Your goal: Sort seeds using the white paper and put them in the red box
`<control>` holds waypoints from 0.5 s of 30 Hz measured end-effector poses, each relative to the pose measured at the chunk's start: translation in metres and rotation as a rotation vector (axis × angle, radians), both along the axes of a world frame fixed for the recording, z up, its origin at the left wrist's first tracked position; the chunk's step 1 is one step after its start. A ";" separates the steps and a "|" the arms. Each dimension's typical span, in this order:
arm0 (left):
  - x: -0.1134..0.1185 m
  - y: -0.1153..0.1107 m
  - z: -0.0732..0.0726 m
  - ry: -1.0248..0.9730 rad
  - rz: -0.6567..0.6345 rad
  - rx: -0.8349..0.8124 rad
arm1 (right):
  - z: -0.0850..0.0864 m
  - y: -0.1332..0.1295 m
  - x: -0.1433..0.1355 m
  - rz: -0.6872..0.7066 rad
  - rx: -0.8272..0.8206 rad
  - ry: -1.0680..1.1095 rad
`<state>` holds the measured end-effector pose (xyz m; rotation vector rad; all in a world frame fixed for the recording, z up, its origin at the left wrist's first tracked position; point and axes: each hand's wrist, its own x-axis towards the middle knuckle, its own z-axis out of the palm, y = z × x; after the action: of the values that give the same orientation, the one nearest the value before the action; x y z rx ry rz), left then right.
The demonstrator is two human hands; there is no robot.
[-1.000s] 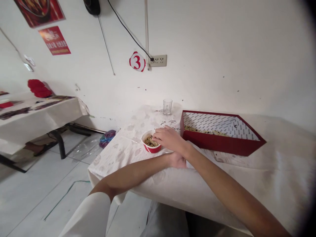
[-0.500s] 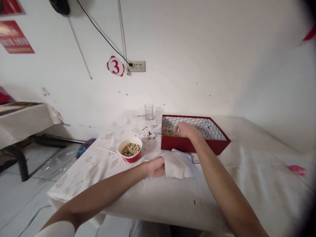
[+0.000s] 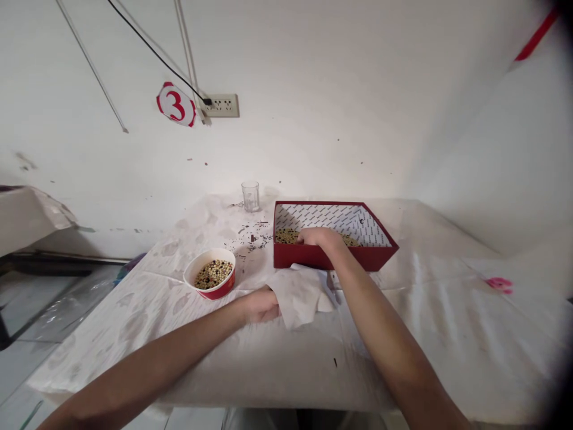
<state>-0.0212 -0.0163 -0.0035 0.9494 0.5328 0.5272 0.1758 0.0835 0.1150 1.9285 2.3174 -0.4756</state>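
My left hand (image 3: 262,305) is closed on the edge of a crumpled white cloth (image 3: 299,292), whose folds cover the fingertips. The cloth lies against the front of a red box (image 3: 308,255) with a patterned white lining. Inside that box, mixed beans or grains (image 3: 287,236) cover the bottom. My right hand (image 3: 320,236) reaches over the front wall and down to them; its fingers are mostly hidden. Left of the cloth, a red and white paper bowl (image 3: 222,291) contains similar pale and dark beans (image 3: 213,273).
A clear glass (image 3: 250,197) stands near the wall, with dark bits (image 3: 252,239) scattered in front. A socket strip (image 3: 222,106) with a plugged-in cable is on the wall. The table (image 3: 250,370) has a whitish cover; a pink item (image 3: 499,285) lies at right.
The view has shifted, so things appear further left and slightly higher. My right hand has gone lower into the box. The cloth at my left hand has folded differently, its near corner hanging down.
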 end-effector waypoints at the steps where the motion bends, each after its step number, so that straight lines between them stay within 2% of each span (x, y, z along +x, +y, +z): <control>1: 0.001 0.000 0.002 0.001 0.010 0.003 | 0.001 -0.001 0.000 0.007 -0.025 0.007; 3: 0.003 0.001 0.006 -0.018 0.027 0.017 | 0.001 0.000 -0.001 0.026 -0.089 0.023; 7: 0.004 0.003 0.012 -0.063 0.089 0.019 | 0.000 0.001 -0.002 0.034 -0.061 0.035; 11: 0.003 0.004 0.007 -0.031 0.127 -0.002 | 0.002 0.000 -0.004 0.023 0.063 0.034; 15: 0.002 0.006 0.003 -0.048 0.097 -0.004 | 0.018 -0.014 -0.010 -0.008 0.285 0.057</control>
<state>-0.0191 -0.0107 -0.0003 0.9078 0.5383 0.6350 0.1657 0.0699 0.1330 2.0673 2.5333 -0.2112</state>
